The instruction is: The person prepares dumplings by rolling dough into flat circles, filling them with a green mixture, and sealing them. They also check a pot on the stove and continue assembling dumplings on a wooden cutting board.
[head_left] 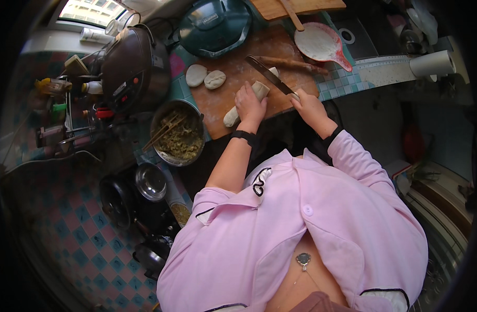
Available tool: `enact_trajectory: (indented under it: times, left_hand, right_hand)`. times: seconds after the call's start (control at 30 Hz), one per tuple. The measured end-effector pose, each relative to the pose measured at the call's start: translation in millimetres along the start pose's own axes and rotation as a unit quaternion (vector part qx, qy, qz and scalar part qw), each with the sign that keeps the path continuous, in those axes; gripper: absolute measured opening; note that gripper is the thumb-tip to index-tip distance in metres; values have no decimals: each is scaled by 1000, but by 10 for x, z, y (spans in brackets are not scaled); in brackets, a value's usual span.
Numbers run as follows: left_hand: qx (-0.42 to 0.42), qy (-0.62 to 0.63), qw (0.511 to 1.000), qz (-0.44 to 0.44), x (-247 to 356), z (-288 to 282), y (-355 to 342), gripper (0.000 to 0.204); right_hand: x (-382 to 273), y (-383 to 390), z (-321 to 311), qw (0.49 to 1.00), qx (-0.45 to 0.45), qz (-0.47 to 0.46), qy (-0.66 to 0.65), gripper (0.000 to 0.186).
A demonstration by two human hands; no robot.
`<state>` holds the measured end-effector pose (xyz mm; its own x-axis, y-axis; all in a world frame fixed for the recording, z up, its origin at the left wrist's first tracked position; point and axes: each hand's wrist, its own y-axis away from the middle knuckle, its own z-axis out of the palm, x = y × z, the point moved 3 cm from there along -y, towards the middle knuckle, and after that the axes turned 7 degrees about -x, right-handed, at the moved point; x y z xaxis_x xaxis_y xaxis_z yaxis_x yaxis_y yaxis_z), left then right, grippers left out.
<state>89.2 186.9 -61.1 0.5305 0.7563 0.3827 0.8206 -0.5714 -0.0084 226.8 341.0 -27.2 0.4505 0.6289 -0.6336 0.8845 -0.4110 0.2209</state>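
My left hand (pixel 250 106) lies over a floury dough log (pixel 260 89), its fingers wrapped across the middle. One end of the log sticks out below the palm, near the board's front edge. In my right hand (pixel 312 108) is the handle of a long, dark-bladed knife (pixel 269 74). The blade slants up to the left past the log's far end; whether it touches the dough I cannot tell. Partly hidden behind the blade is a small dough piece (pixel 273 70). Two rounded dough pieces (pixel 215 79) sit farther left on the wooden board (pixel 217 106).
A rolling pin (pixel 295 65) lies across the board's right side. Beside it stands a red-rimmed bowl (pixel 344 61) of flour. Chopped filling (pixel 186 141) and chopsticks (pixel 165 130) are in a metal bowl at left. Behind are a green lidded appliance (pixel 212 28) and a rice cooker (pixel 134 65).
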Motion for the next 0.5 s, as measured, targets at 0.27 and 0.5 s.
enact_trajectory:
  times: [0.27, 0.5]
  left_hand:
    - [31, 60, 998, 14, -7, 60, 86, 55]
    - [43, 64, 997, 22, -31, 97, 156, 54]
  right_hand:
    - [-373, 444, -221, 997, -24, -6, 76, 30]
    - [-456, 569, -229, 992, -37, 3, 119, 29]
